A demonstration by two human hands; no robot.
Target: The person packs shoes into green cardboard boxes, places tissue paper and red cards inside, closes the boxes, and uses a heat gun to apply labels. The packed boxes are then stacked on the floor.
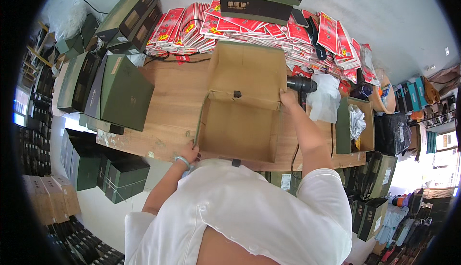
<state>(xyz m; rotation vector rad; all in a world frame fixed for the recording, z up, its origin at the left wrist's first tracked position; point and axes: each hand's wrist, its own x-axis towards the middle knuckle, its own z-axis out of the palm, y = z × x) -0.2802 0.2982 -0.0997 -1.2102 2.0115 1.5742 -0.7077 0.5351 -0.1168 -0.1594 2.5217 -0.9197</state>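
Observation:
An open shoe box (240, 128), brown cardboard inside, lies on the wooden table in front of me with its lid (247, 66) folded back away from me. Nothing lies inside the box; a small dark hole shows near the fold. My right hand (289, 98) is closed on the right edge, where lid and box meet. At the near left corner, my left hand (189, 152), with a bracelet on its wrist, has its fingers closed on the box's side wall. Just right of the lid lies a black hair dryer (302, 83), beside a crumpled white plastic bag (324, 97).
Heaps of red printed cards (240, 27) line the table's back, with stacked boxes (257, 6) among them. Dark green boxes (127, 92) stand on the left. An open box (342, 128) holding crumpled paper sits at the right edge. More boxes (127, 176) are on the floor.

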